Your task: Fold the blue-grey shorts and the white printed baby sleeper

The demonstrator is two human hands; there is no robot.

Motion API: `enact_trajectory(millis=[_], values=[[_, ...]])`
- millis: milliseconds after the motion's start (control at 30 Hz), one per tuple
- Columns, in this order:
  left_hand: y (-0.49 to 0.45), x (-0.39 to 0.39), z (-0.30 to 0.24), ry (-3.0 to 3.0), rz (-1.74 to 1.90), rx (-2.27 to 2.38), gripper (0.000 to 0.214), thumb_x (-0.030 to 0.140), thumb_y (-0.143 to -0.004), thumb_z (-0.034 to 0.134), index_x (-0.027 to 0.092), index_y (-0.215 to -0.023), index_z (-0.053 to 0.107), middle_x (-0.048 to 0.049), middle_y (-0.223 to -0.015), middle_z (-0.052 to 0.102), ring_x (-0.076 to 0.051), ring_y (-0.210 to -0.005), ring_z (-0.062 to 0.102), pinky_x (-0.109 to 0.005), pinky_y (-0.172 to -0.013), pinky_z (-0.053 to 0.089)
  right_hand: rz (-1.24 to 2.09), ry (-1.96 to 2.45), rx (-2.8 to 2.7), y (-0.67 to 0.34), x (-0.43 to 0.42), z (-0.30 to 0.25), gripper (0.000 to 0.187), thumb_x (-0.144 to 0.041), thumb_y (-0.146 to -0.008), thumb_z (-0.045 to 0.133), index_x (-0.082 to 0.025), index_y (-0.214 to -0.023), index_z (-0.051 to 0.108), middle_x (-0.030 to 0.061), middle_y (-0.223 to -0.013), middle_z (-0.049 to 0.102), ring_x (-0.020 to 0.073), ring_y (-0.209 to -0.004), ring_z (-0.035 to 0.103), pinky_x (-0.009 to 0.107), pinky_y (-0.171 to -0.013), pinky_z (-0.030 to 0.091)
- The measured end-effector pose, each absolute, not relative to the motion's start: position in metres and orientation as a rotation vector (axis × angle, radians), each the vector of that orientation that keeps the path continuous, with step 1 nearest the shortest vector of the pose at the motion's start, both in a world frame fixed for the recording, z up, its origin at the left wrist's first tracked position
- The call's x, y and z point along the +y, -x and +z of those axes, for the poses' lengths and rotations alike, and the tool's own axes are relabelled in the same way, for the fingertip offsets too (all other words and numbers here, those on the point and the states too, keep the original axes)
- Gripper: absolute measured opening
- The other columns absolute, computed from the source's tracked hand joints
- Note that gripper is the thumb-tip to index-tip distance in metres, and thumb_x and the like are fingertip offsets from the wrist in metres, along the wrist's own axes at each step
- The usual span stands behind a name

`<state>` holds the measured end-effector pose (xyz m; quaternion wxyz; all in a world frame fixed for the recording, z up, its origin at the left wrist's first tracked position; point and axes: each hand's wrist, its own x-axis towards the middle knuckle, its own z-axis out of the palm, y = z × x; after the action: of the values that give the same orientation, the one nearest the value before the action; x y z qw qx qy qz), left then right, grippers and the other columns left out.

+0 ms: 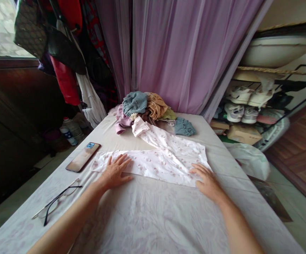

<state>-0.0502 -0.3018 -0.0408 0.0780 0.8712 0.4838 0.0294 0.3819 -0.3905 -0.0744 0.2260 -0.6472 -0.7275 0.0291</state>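
Note:
A pair of white pants (153, 160) with a small printed pattern lies spread on the cloth-covered table (153, 218). One leg runs left toward the phone; the other slants back to a pile of clothes (135, 102). My left hand (116, 171) rests flat on the near leg, fingers spread. On the right, my right hand (204, 180) touches the waist end with its fingers apart. Neither hand grips the fabric.
A phone (83, 157) and folded-out eyeglasses (57, 201) lie on the left side. A bluish-green garment (184, 126) sits right of the pile. Purple curtains (179, 53) hang behind. A shoe rack (248, 102) stands at right, hanging bags and clothes (65, 49) at left.

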Motion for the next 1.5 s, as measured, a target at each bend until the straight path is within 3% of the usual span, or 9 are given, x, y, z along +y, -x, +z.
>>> enact_trajectory(millis=[200,400,500,633,833,933,1133,1333,1500], values=[[0.010,-0.302,-0.033,-2.666,0.085,1.250,0.071,0.063,-0.083,0.057,0.029,-0.144,0.045,-0.0112,-0.155,0.038,-0.035,-0.143,0.032,-0.066,-0.116,0.010,0.266,1.961,-1.921,-0.438,-0.426,-0.075,0.052,-0.017,-0.065,0.052,-0.024,-0.114,0.071,0.0103,-0.145,0.051,0.0284,-0.131,0.051,0.043,-0.107,0.044],[-0.033,-0.283,-0.025,-2.644,0.140,1.238,0.047,0.045,-0.094,0.047,0.026,-0.137,0.053,-0.0104,-0.147,0.050,-0.030,-0.136,0.044,-0.061,-0.115,0.022,0.365,1.950,-1.706,-0.437,-0.407,-0.063,0.035,-0.032,-0.077,0.056,-0.022,-0.105,0.074,0.0116,-0.137,0.059,0.0285,-0.124,0.057,0.036,-0.100,0.048],[-0.057,-0.266,-0.021,-2.634,0.223,1.257,0.043,0.036,-0.094,0.049,0.024,-0.135,0.054,-0.0102,-0.142,0.055,-0.027,-0.129,0.052,-0.053,-0.112,0.033,0.416,2.144,-1.397,-0.444,-0.380,-0.055,0.038,-0.042,-0.082,0.054,-0.021,-0.110,0.069,0.0114,-0.121,0.068,0.0272,-0.112,0.064,0.037,-0.094,0.050],[-0.092,-0.246,-0.020,-2.644,0.265,1.261,0.043,0.033,-0.092,0.052,0.022,-0.133,0.056,-0.0110,-0.134,0.061,-0.026,-0.121,0.058,-0.041,-0.105,0.043,0.539,2.316,-1.128,-0.453,-0.340,-0.045,0.048,-0.040,-0.079,0.062,-0.016,-0.121,0.063,0.0131,-0.109,0.072,0.0282,-0.103,0.067,0.038,-0.092,0.050],[-0.134,-0.234,-0.018,-2.570,0.141,1.460,0.051,0.044,-0.094,0.048,0.020,-0.139,0.052,-0.0140,-0.123,0.067,-0.031,-0.116,0.060,-0.042,-0.098,0.045,0.950,2.088,-1.132,-0.451,-0.316,-0.031,0.068,-0.029,-0.074,0.067,-0.014,-0.138,0.049,0.0109,-0.102,0.073,0.0269,-0.094,0.069,0.040,-0.087,0.052],[-0.144,-0.231,-0.016,-2.503,0.117,1.480,0.055,0.049,-0.092,0.048,0.022,-0.140,0.051,-0.0131,-0.119,0.070,-0.031,-0.112,0.063,-0.041,-0.095,0.046,1.094,1.846,-1.132,-0.449,-0.319,-0.028,0.076,-0.021,-0.073,0.064,-0.018,-0.145,0.041,0.0086,-0.111,0.072,0.0226,-0.100,0.068,0.035,-0.090,0.051],[-0.158,-0.218,-0.015,-2.206,0.161,1.396,0.051,0.048,-0.086,0.058,0.022,-0.130,0.062,-0.0090,-0.111,0.073,-0.027,-0.104,0.067,-0.031,-0.087,0.049,1.190,1.735,-1.198,-0.450,-0.326,-0.023,0.062,-0.017,-0.066,0.067,-0.017,-0.127,0.061,0.0056,-0.113,0.072,0.0216,-0.097,0.067,0.033,-0.088,0.052],[-0.158,-0.214,-0.017,-2.144,0.229,1.291,0.037,0.035,-0.080,0.066,0.021,-0.114,0.071,-0.0020,-0.090,0.075,-0.018,-0.080,0.069,-0.022,-0.067,0.047,0.882,1.759,-1.448,-0.451,-0.321,0.020,0.055,-0.019,-0.067,0.067,-0.018,-0.122,0.065,0.0049,-0.111,0.073,0.0210,-0.095,0.067,0.030,-0.085,0.052],[-0.143,-0.219,0.001,-2.124,0.425,1.345,0.039,0.029,-0.083,0.062,0.019,-0.120,0.068,-0.0041,-0.096,0.074,-0.016,-0.082,0.067,-0.023,-0.069,0.046,0.320,2.031,-1.745,-0.440,-0.317,0.059,0.045,-0.019,-0.072,0.066,-0.023,-0.117,0.069,0.0069,-0.112,0.073,0.0238,-0.101,0.066,0.030,-0.087,0.050]])
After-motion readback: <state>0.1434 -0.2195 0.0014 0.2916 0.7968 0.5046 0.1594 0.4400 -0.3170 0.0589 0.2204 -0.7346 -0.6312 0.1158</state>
